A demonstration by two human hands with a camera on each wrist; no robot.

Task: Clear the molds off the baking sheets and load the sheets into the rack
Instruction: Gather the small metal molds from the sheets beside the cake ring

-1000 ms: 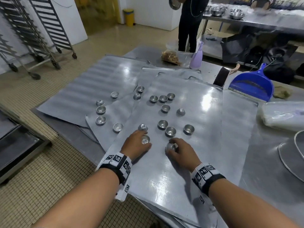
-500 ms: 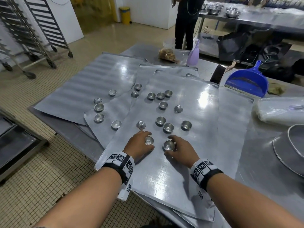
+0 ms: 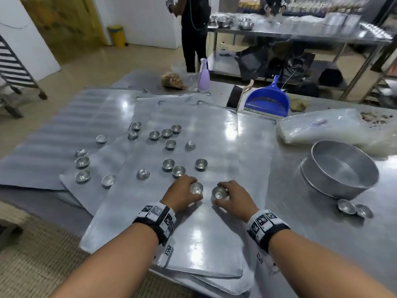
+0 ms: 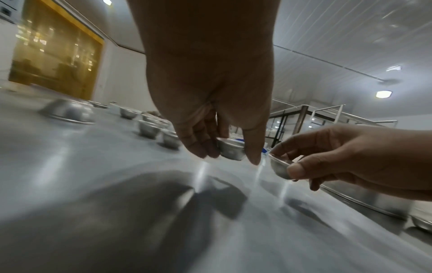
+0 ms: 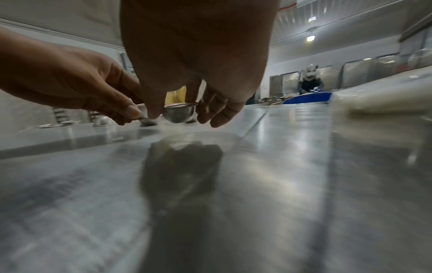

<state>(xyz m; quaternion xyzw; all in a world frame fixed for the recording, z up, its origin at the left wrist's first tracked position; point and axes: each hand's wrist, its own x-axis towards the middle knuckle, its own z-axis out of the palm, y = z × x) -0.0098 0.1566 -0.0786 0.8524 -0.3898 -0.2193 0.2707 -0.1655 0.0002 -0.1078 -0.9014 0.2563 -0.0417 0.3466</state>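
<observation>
Two small molds are held mouth-up, one in each grip: the left hand (image 3: pixel 182 193) is curled over the left mold (image 3: pixel 196 188), pinched between thumb and fingers, and the right hand (image 3: pixel 235 197) is pinched on the right mold (image 3: pixel 219 192) by thumb and fingertips. In the right wrist view the right mold (image 5: pixel 179 114) is seen just clear of the sheet, rim level; in the left wrist view the left mold (image 4: pixel 231 150) is seen low over the sheet, though whether it touches cannot be told. Both are held side by side, near but apart, over the near part of the top sheet (image 3: pixel 204 233). That sheet is laid with its long axis running away from the person, and beneath it further sheets (image 3: pixel 64 134) are fanned out to the left, with edges overlapping. Loose molds (image 3: pixel 170 144) are scattered across the sheets, most mouth-up, at least one (image 3: pixel 190 145) turned over. The molds are seen as round, shallow, shiny metal cups. The sheets are carried by a steel desk (image 3: pixel 322 233), on which a round pan (image 3: pixel 341 172), two more molds (image 3: pixel 354 208), a plastic bag (image 3: pixel 322 127), a blue dustpan (image 3: pixel 267 100) and a lilac bottle (image 3: pixel 203 76) are also found. A wheeled rack (image 3: pixel 15 69) is stood on the tiled floor at far left, and a person in black (image 3: pixel 194 29) is seen beyond.
</observation>
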